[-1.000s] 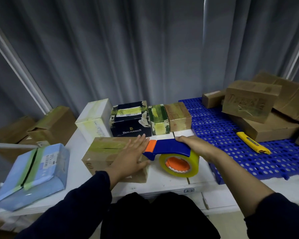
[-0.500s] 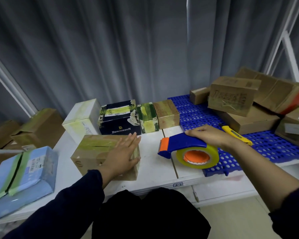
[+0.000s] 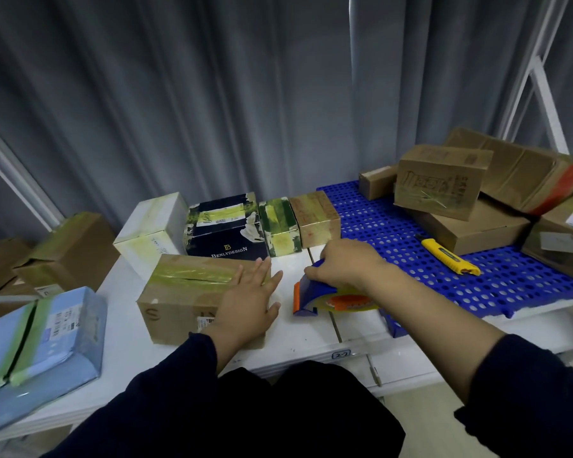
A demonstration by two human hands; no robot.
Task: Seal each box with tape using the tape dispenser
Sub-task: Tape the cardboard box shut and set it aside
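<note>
Fingers (image 3: 262,271) of the left hand (image 3: 245,305) are being held straight and spread, pressed flat on the right end of the box (image 3: 186,292); nothing is being grasped by them. Fingers (image 3: 315,278) of the right hand (image 3: 348,264) are being curled from above round the blue handle of the dispenser (image 3: 311,299), which is being rested on the table (image 3: 291,345).

Trouble is being invited in a few ways, it is judged. The box is being steadied only by a flat palm, so it could be dragged or turned when tape is pulled across it, and the strip laid crooked. The left fingertips are being laid on the very end where the dispenser's orange nose would be brought down, so they could be nicked by the cutter or taped over. The seam is being covered by wrinkled greenish tape with a dark split along it; a fresh strip could be bubbled there.

The dispenser is being rested just beside the box's right end, near the left fingertips but apart from them, its nose turned toward the box and its roll (image 3: 361,306) half hidden under the right wrist. The box is lying directly beneath the left palm.
</note>
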